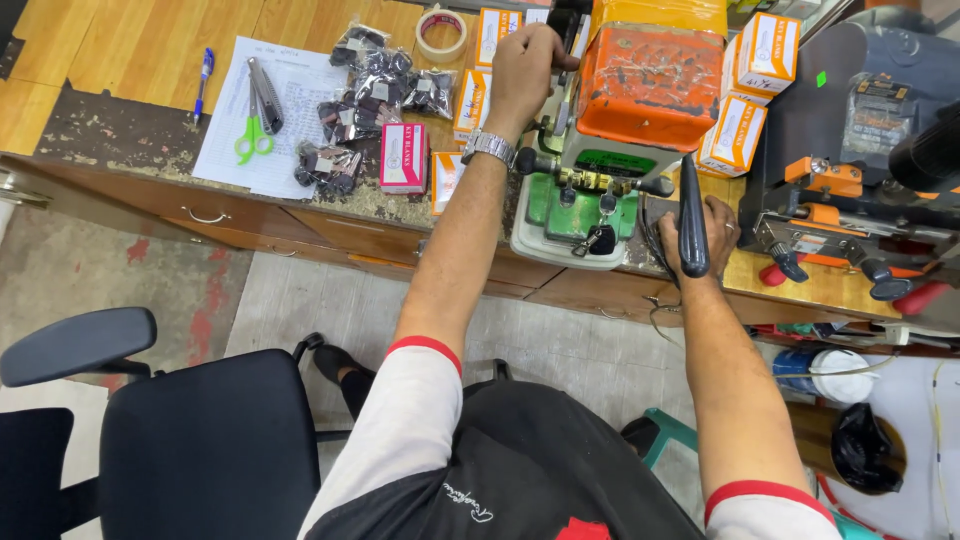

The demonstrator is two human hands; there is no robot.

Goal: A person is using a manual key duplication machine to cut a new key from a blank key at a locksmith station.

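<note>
Left hand (522,68) closed around black knob (566,20) atop key-cutting machine (640,110); right hand (712,232) fingers wrapped round black lever handle (692,218).

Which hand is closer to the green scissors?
Left. The left hand grips the machine's upper part, right of the green-handled scissors. The right hand holds a black lever, farther right.

Your left hand (522,68) is hemmed in at the machine (610,150): small boxes (470,100) just to its left, the orange housing (650,85) to its right. Your right hand (705,235) grips the black lever (692,215) in the narrow gap between the machine and a second machine (840,200) on the right. Further left, bags (370,100), a pink box (404,157), scissors (253,135) and tape (441,32) crowd the desk (120,60). Bare wood lies at its far-left corner. A black chair (200,440) stands by your left elbow.
</note>
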